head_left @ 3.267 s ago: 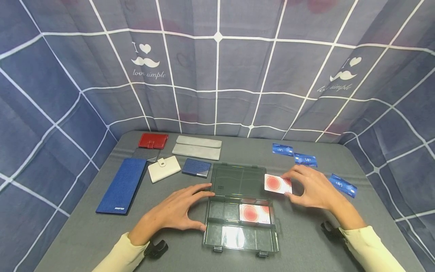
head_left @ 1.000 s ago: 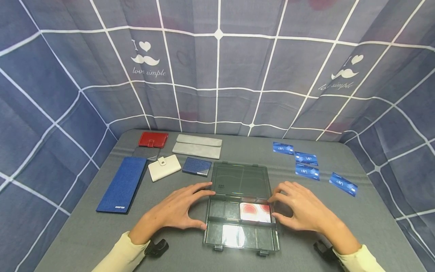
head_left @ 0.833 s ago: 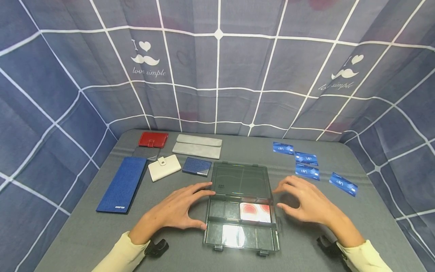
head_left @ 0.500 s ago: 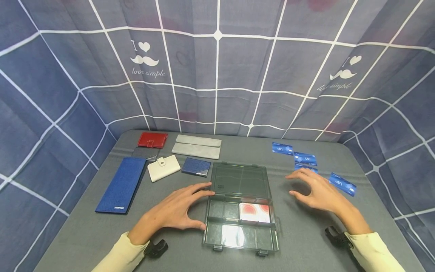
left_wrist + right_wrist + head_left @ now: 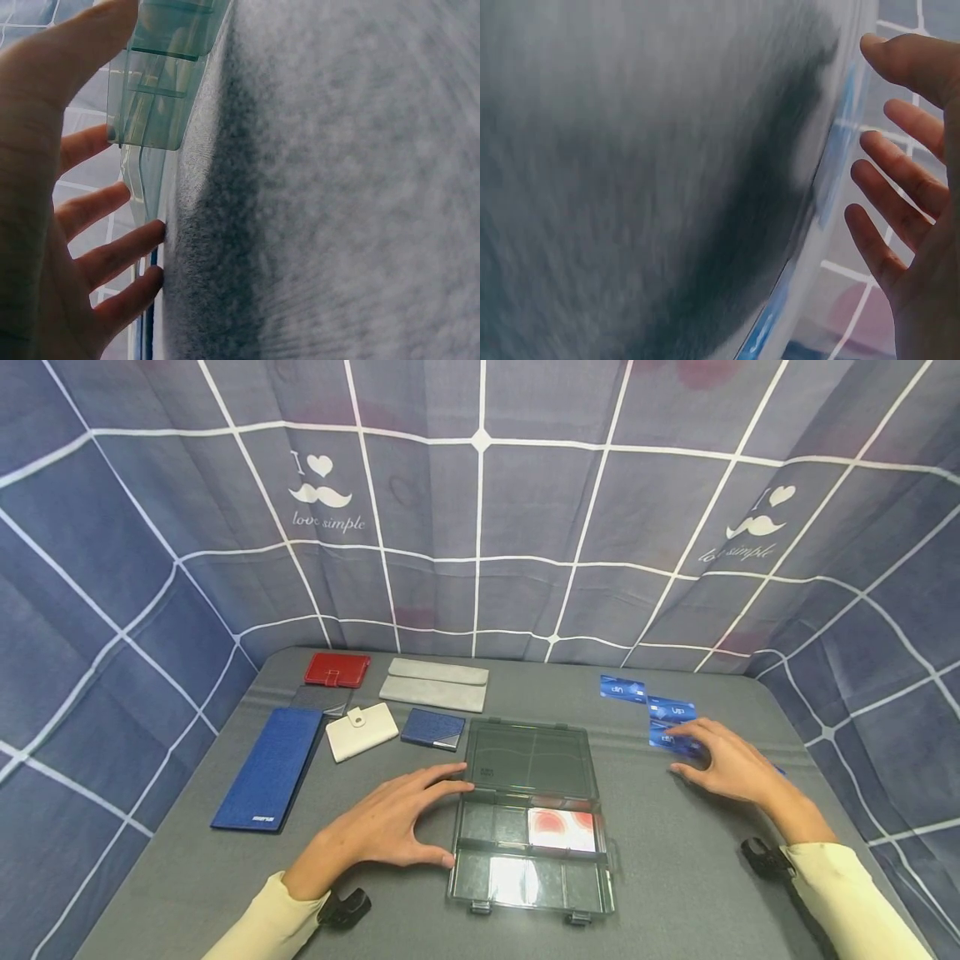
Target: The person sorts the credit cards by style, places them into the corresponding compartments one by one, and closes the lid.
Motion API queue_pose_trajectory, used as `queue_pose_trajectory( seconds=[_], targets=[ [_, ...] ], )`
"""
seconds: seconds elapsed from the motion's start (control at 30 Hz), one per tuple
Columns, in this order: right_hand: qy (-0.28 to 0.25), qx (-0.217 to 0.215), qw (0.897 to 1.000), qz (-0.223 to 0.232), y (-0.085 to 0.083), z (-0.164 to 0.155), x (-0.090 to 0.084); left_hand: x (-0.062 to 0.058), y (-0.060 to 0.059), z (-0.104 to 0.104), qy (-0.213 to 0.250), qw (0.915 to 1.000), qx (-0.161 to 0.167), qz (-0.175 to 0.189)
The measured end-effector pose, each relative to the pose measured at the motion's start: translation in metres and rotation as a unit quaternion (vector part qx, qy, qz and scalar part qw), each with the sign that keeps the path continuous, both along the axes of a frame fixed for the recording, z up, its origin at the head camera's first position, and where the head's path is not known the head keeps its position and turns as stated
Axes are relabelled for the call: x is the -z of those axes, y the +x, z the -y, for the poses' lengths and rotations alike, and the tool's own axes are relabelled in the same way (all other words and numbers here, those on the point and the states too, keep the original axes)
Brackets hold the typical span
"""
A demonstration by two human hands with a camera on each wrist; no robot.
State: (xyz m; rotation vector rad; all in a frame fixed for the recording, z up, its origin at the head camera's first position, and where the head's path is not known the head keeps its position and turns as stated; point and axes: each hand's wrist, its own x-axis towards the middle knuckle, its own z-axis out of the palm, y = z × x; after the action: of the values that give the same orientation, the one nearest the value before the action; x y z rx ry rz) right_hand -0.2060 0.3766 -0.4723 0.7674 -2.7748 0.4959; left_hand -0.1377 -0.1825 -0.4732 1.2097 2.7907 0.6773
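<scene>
Three blue cards (image 5: pixel 670 724) showed, right hand (image 5: pixel 731 768) released over one, left hand (image 5: pixel 390 822) released against clear box (image 5: pixel 531 814), one red-ringed card (image 5: pixel 562 829) inside

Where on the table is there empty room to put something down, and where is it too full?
Bare grey table lies between the grey pouch and the blue cards, and in front of the long blue wallet. It is crowded in the far left corner with wallets, and around the open clear box, where the left hand rests. The right hand covers the cards.
</scene>
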Motion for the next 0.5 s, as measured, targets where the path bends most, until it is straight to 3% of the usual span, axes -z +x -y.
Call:
queue_pose_trajectory(
  seconds=[0.5],
  targets=[
    [0.023,0.016,0.999,0.027,-0.021,-0.026,0.002,0.001,0.0,0.0,0.0,1.0,-0.002,0.003]
  ],
)
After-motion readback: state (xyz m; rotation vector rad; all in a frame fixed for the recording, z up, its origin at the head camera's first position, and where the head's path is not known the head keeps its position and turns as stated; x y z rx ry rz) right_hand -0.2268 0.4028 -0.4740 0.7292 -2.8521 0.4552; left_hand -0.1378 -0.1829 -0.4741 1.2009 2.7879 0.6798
